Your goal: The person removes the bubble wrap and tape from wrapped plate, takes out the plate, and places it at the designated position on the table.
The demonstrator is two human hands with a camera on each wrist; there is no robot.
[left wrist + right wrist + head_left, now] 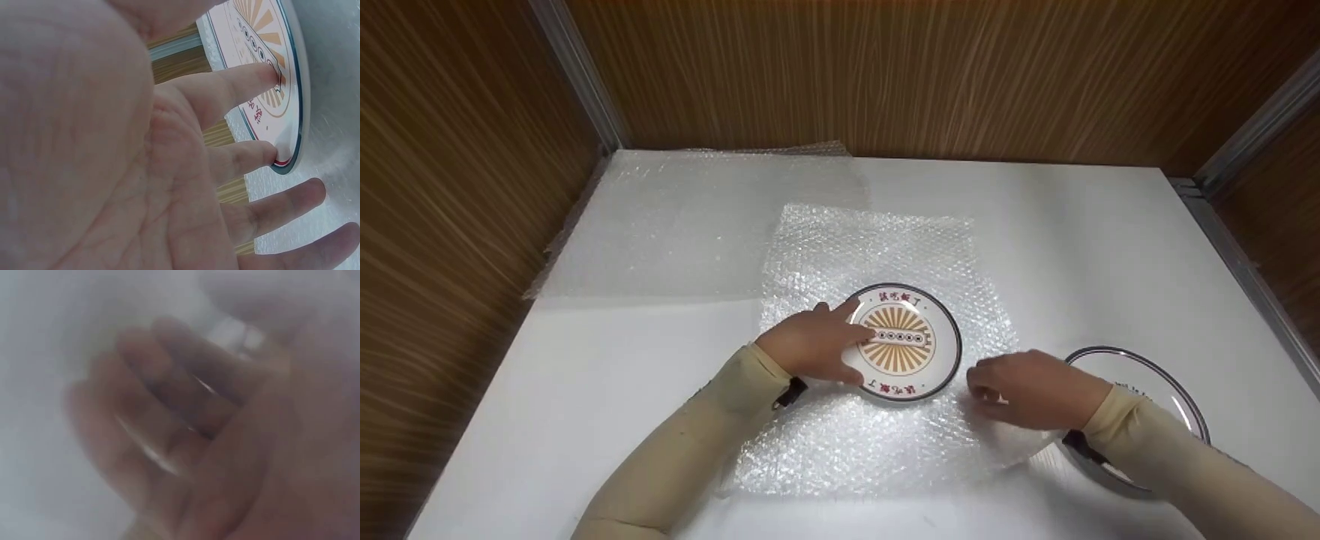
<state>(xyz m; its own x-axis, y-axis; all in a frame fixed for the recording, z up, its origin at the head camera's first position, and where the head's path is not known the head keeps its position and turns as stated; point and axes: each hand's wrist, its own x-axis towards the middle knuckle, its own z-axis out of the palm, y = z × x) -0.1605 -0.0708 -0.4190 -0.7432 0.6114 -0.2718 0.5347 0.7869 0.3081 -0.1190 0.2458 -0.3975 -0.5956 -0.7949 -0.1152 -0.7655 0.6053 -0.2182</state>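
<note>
A round white plate (939, 367) with a dark rim, an orange sunburst and red characters lies on a sheet of bubble wrap (877, 240). Spread over the plate's left side, my left hand (821, 345) touches its face with fingertips; in the left wrist view a finger (247, 84) rests on the printed middle. To the plate's right, my right hand (1039, 390) has curled fingers at the wrap's right edge, where the sheet rises under the palm. The right wrist view is hazy, with the curled fingers (152, 388) blurred; the pinch itself is hidden.
A second dark-rimmed plate (1155, 375) lies on the right, partly under my right forearm. More bubble wrap (682, 232) is laid flat at the back left of the white table (1102, 262). Wood-grain panels (900, 82) stand behind and at both sides.
</note>
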